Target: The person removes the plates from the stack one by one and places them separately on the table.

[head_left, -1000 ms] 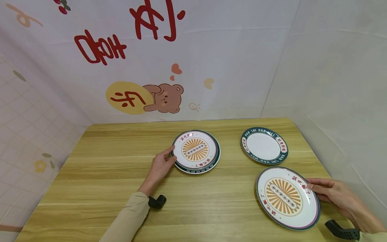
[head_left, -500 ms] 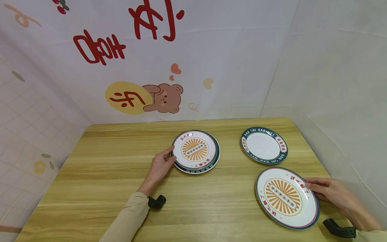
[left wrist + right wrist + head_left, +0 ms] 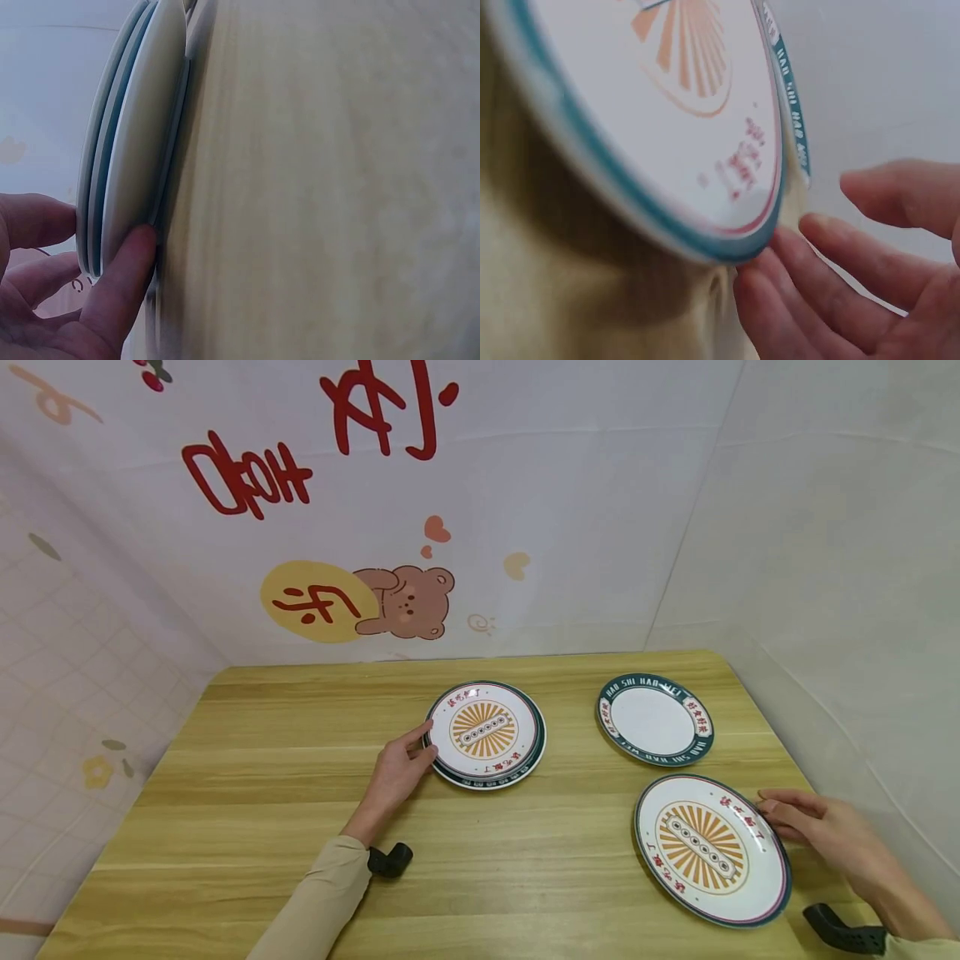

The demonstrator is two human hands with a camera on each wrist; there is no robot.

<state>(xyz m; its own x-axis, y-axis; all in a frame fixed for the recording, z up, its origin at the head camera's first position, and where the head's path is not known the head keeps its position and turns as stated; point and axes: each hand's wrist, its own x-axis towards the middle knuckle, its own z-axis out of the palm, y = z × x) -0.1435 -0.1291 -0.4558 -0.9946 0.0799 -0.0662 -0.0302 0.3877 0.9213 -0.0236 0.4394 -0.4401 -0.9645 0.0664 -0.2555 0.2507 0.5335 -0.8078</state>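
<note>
In the head view my left hand grips the near-left rim of a small stack of round plates. The top plate is white with an orange sunburst. Seen from the left wrist, the fingers and thumb lie around the edges of the stacked plates. At the right of the table, my right hand is beside a larger sunburst plate. The right wrist view has its fingers loosely spread, some tips close to or touching that plate's green rim; the thumb is off it.
A white plate with a green lettered rim lies behind the sunburst plate on the right. The wooden table meets printed cloth walls at the back and sides. A black device is on the left wrist.
My right thumb has come off the large sunburst plate, and the fingers have shifted back to its rim. My left hand and the stack have stayed in place.
</note>
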